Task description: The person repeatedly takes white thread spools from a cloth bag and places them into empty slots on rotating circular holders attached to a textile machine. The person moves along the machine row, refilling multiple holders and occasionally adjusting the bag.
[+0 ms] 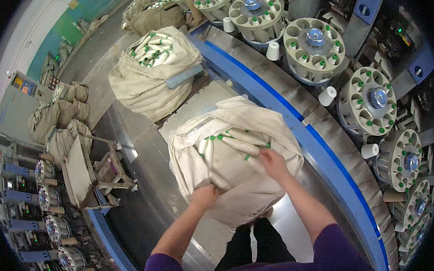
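A large off-white cloth sack (241,199) stands right before me, its mouth open. Inside lie several long white yarn bobbins (239,145) with green tube ends, pointing various ways. My left hand (204,197) is closed in a fist on the sack's near left rim, beside a bobbin that slants down toward it. At the right side of the mouth, my right hand (274,163) has its fingers closed, close to a green bobbin end. What those fingers hold is hidden, either cloth or a bobbin.
Beyond stands a second full sack (148,90). Along the right runs a blue-edged machine (295,110) with round bobbin magazines (315,50) and white cones (327,96). A wheeled cart (98,169) is at the left, near tied sacks (60,119) and another machine row (50,197).
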The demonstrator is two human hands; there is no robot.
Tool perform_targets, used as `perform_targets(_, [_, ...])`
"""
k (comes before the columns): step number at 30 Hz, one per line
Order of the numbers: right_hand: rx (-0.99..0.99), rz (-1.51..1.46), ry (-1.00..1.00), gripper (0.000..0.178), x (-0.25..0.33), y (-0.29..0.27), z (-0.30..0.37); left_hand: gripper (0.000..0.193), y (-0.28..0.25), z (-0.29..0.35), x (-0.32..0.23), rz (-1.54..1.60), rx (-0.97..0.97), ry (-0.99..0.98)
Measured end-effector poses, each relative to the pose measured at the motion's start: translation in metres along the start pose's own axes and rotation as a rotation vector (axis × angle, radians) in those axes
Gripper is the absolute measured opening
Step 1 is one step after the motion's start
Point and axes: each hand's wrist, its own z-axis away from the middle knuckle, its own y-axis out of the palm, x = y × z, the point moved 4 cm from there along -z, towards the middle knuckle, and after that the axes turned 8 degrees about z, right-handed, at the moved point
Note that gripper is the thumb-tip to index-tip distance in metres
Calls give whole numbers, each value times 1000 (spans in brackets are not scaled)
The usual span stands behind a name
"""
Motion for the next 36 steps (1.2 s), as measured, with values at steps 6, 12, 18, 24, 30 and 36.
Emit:
perform_targets(6, [11,420,-50,39,-5,57,-41,25,-22,-54,-10,33,-356,155])
perform_targets(12, [208,578,164,58,-25,100,-31,53,-23,-114,-6,-163,-329,-41])
perform_targets(18, [175,-170,537,61,-5,81,28,48,-29,-137,12,163,-54,18])
perform_targets(24, [-65,-737,650,47,118,72,39,26,-104,-79,9,1046,74,502])
perform_targets(30, [67,-645,449,43,222,81,-8,28,-240,-80,-29,1657,524,401])
perform_targets(36, [-519,-604,565,26,200,-2,4,31,-337,-100,-64,2045,491,458])
